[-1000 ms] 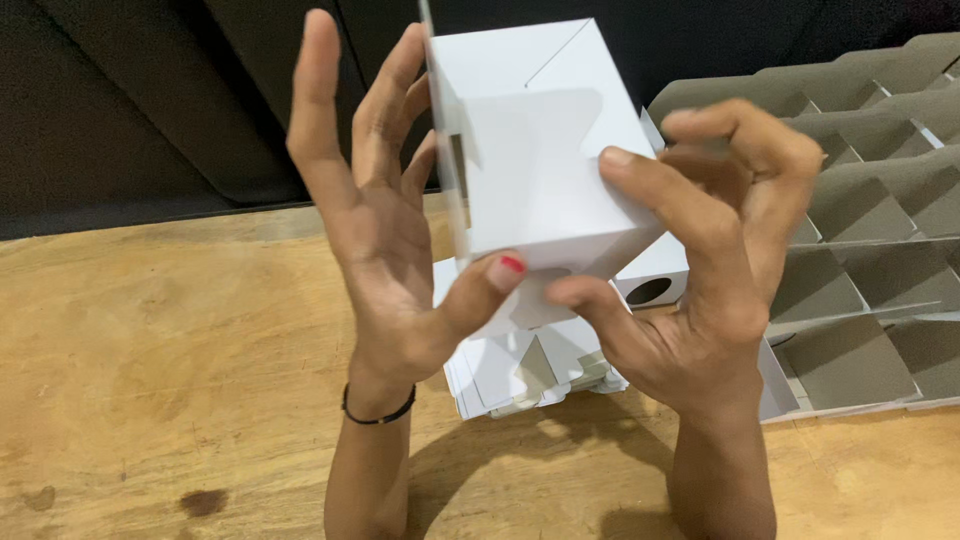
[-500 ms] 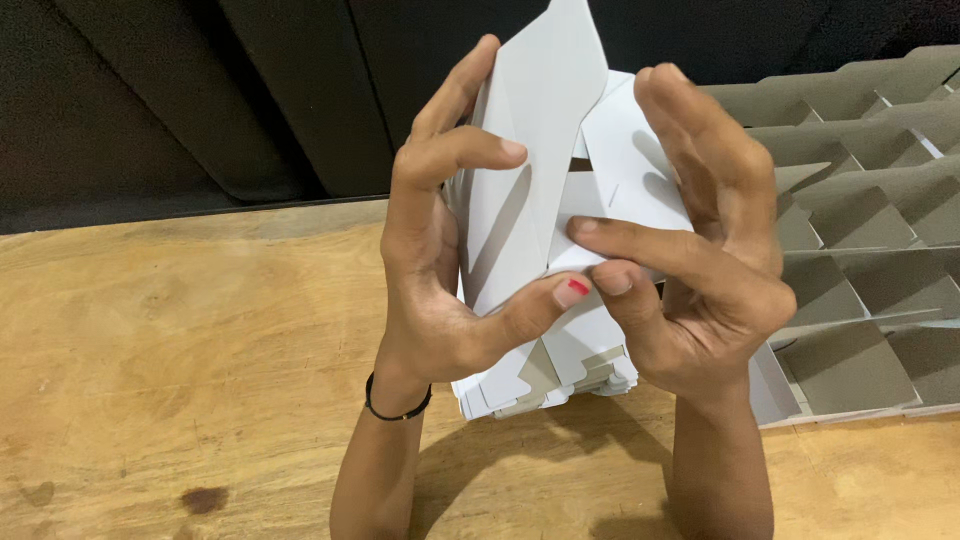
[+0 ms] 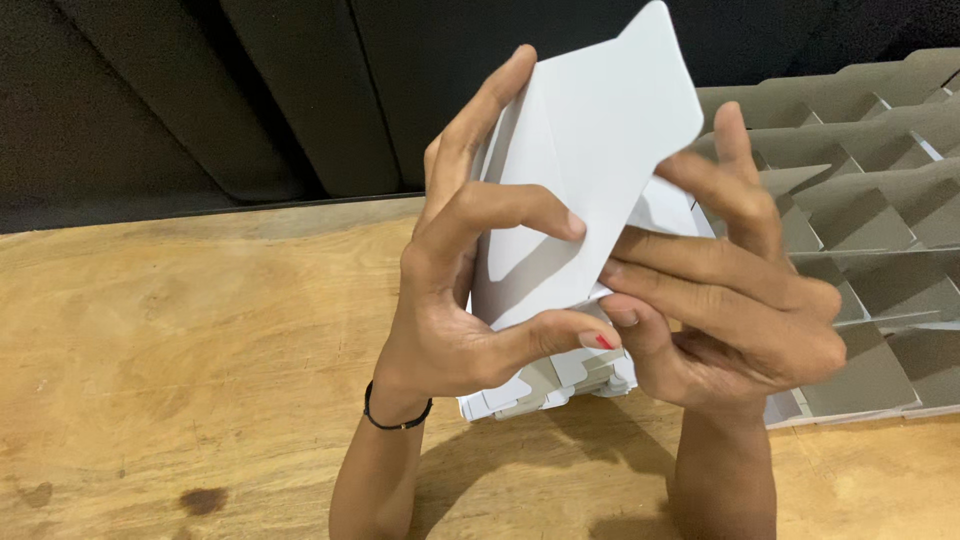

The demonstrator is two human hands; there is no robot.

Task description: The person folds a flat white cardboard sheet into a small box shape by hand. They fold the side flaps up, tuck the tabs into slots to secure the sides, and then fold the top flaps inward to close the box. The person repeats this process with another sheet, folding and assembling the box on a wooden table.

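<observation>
White cardboard box blank (image 3: 590, 160), partly folded, held upright in the air above the wooden table (image 3: 200, 380), between both hands. Left hand (image 3: 470, 290): closed on the blank's left side, index finger bent across the front panel, thumb pressing under its lower edge. Right hand (image 3: 730, 300): gripping the right side, fingers laid across the fold. Stack of flat white blanks (image 3: 545, 385) lies on the table just below. Grey cardboard divider grid (image 3: 880, 200) to the right.

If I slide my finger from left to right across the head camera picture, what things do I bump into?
Bare wooden table → dark stain on the wood → left hand → white folded box → right hand → grey cardboard divider grid.
</observation>
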